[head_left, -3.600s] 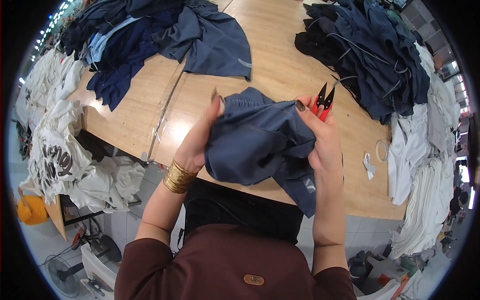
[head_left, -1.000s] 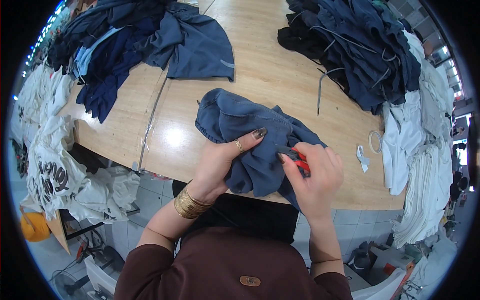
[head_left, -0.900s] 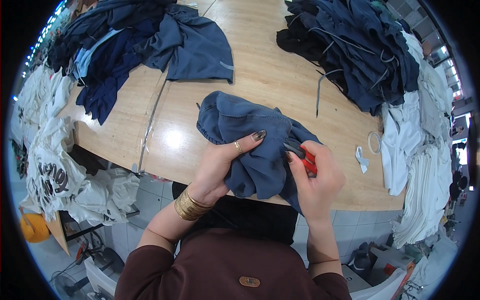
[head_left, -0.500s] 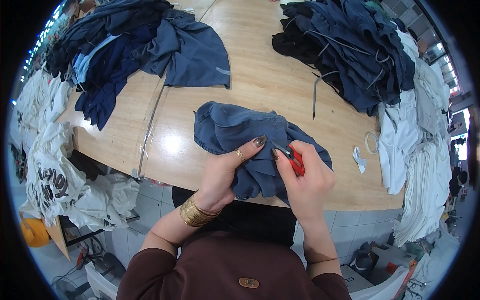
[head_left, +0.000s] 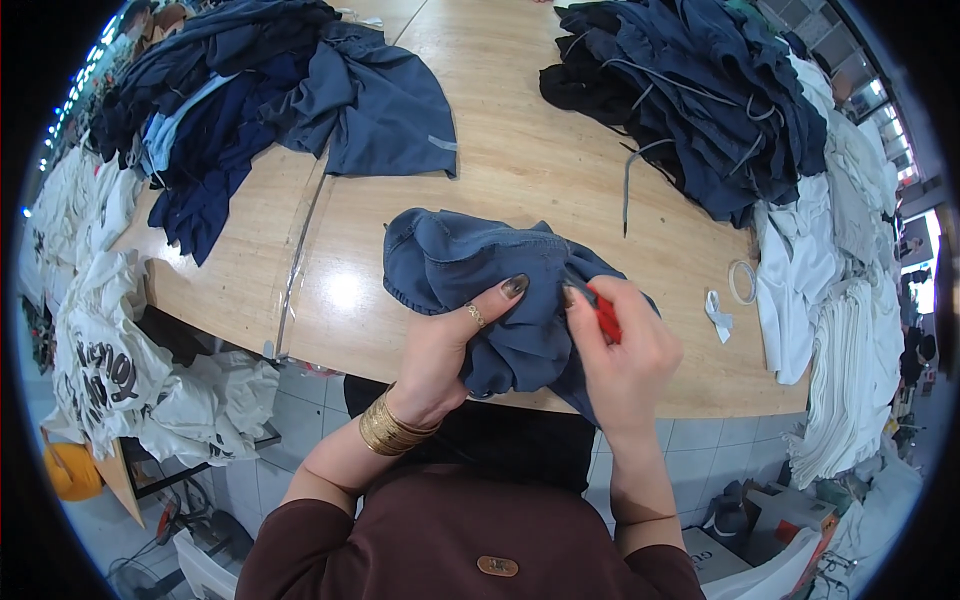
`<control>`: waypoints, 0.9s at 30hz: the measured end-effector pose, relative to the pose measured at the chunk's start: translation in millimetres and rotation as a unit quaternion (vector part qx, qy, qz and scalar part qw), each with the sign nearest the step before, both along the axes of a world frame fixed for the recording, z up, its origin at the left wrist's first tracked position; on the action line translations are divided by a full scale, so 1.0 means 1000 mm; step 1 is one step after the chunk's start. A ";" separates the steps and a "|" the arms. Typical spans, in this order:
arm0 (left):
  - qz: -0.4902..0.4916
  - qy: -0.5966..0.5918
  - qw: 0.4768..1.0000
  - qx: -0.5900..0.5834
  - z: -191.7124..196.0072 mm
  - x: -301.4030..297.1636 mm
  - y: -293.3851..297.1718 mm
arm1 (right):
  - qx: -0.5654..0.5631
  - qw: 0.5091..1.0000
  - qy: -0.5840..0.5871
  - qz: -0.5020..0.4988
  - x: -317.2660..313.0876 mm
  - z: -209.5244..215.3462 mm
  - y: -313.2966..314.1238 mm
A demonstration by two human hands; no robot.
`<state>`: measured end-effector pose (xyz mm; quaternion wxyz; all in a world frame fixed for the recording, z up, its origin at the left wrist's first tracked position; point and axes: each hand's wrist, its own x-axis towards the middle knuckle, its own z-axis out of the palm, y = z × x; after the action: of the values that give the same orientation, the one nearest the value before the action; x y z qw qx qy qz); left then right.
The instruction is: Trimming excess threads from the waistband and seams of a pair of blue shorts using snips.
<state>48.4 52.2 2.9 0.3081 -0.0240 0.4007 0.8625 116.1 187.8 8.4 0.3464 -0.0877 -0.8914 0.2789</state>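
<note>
I note my left hand clenching the blue garment at the desk's near edge, right-hand fingers gripping apparently red snips; snip close, fabric taut.

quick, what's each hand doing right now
Left hand: closed on the bunched dark blue fabric garment.
Right hand: closed around small red-handled thread snips, their tip against the garment.

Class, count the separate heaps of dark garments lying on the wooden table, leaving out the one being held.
2. One dark blue heap lies at the table's far left; another dark heap at its far right. More may lie beyond the picture's edge.
</note>
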 end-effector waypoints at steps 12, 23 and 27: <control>-0.017 -0.007 1.000 -0.001 -0.006 -0.008 -0.008 | -0.135 0.989 -0.046 0.033 0.008 0.001 0.007; -0.057 -0.034 0.997 0.029 -0.016 -0.009 -0.013 | -0.147 0.987 -0.056 0.039 0.014 0.003 0.018; -0.057 -0.051 0.996 0.050 -0.022 -0.013 -0.023 | -0.055 0.995 -0.059 0.062 0.010 0.006 0.011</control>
<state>35.4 28.7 -19.0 0.3774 -0.0301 0.3411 0.8604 125.9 199.1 14.0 0.2701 -0.0680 -0.8971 0.3429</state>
